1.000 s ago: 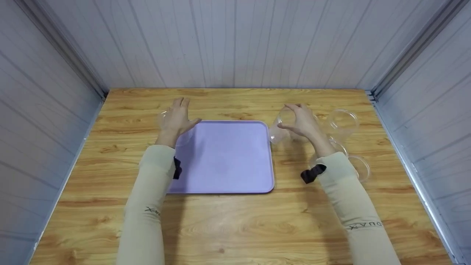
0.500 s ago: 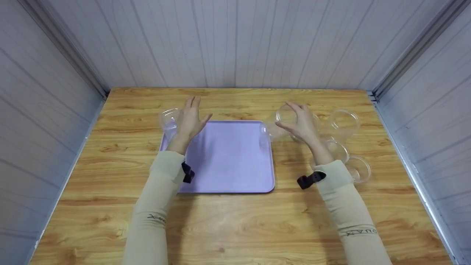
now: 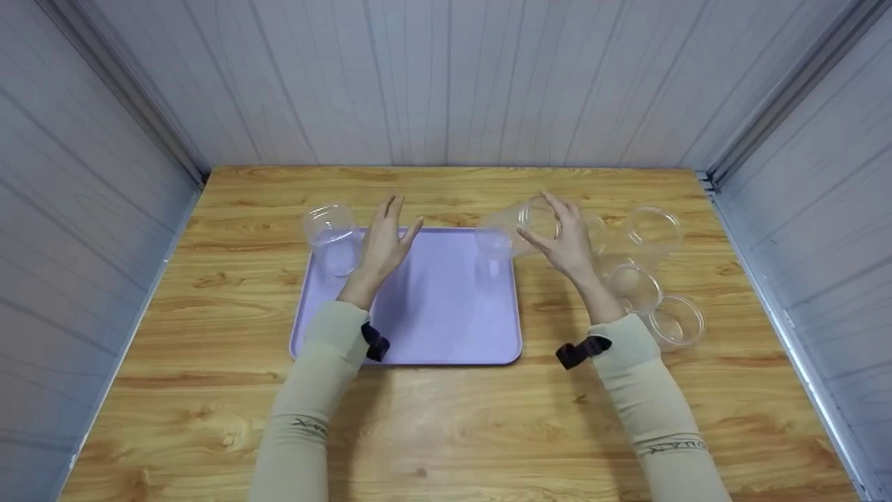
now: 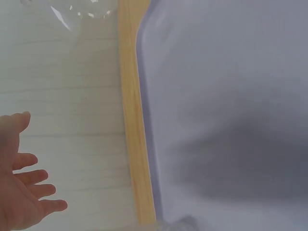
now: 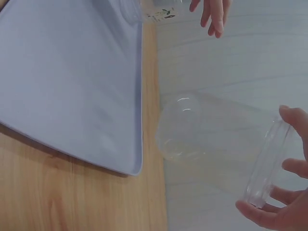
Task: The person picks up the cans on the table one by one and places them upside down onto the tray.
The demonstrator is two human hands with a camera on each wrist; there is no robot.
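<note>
My right hand (image 3: 570, 244) grips a clear plastic cup (image 3: 500, 233) by its rim, fingers and thumb spread round it. The cup lies tilted on its side in the air, its base towards the left over the far right corner of a purple tray (image 3: 446, 300). In the right wrist view the held cup (image 5: 216, 139) shows its rim between fingers and thumb. My left hand (image 3: 382, 247) hovers over the tray's left half, fingers extended, holding nothing. Beside it another clear cup (image 3: 331, 226) stands at the tray's far left corner; printing (image 5: 166, 14) shows on it in the right wrist view.
Several more clear cups stand on the wooden table (image 3: 446, 432) right of the tray, among them a far cup (image 3: 654, 230), a middle cup (image 3: 633, 287) and a near cup (image 3: 676, 321). Pale panel walls (image 3: 446, 84) enclose the table's back and sides.
My left hand has moved right, away from the cup at the tray's far left corner, uncovering it. My right hand has tilted its cup further, the base swinging up and left over the tray.
</note>
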